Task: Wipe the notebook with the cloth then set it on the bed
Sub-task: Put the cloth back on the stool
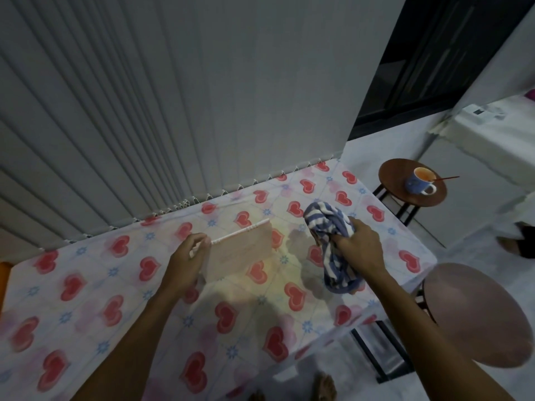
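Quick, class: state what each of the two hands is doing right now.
Left hand: closed on the notebook, held up off the table.
Right hand: closed on the striped cloth.

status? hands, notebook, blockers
Left hand holds notebook up above the heart-print table. Right hand grips striped cloth, apart from notebook. Nothing between them.

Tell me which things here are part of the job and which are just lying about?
In use: pale pink spiral-bound notebook in left hand; blue-and-white striped cloth in right hand.
Lying about: blue mug, round brown stool, heart-patterned tablecloth.
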A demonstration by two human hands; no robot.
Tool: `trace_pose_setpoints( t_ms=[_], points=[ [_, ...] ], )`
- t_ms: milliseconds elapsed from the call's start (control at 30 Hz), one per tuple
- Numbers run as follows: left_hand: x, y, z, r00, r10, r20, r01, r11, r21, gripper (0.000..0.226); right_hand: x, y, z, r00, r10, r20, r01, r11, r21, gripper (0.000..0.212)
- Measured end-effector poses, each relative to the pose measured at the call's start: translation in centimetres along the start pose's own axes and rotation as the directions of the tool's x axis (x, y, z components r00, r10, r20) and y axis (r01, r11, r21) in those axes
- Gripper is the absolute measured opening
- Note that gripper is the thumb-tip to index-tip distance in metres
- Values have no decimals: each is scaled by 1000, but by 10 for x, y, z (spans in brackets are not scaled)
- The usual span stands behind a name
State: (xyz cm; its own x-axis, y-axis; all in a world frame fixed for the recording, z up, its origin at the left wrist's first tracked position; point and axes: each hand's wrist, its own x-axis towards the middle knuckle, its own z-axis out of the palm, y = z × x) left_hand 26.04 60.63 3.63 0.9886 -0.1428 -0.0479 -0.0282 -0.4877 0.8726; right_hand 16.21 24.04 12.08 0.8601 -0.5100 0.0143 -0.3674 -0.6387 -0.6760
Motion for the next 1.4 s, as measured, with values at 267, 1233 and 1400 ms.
trace_pose_setpoints(
  t_ms=[267,1233,1400],
  points=[
    [-8,52,18,997,82,-15,-79,988,134,39,-2,3,5,998,-45,48,44,999,25,17],
    [-88,268,505,679,407,611,-524,851,15,75,12,321,-246,997,54,61,-29,933,-359,51],
    [-103,257,550,638,332,695,-621,756,209,94,15,392,-229,974,184,129,-119,909,-401,59]
  ],
)
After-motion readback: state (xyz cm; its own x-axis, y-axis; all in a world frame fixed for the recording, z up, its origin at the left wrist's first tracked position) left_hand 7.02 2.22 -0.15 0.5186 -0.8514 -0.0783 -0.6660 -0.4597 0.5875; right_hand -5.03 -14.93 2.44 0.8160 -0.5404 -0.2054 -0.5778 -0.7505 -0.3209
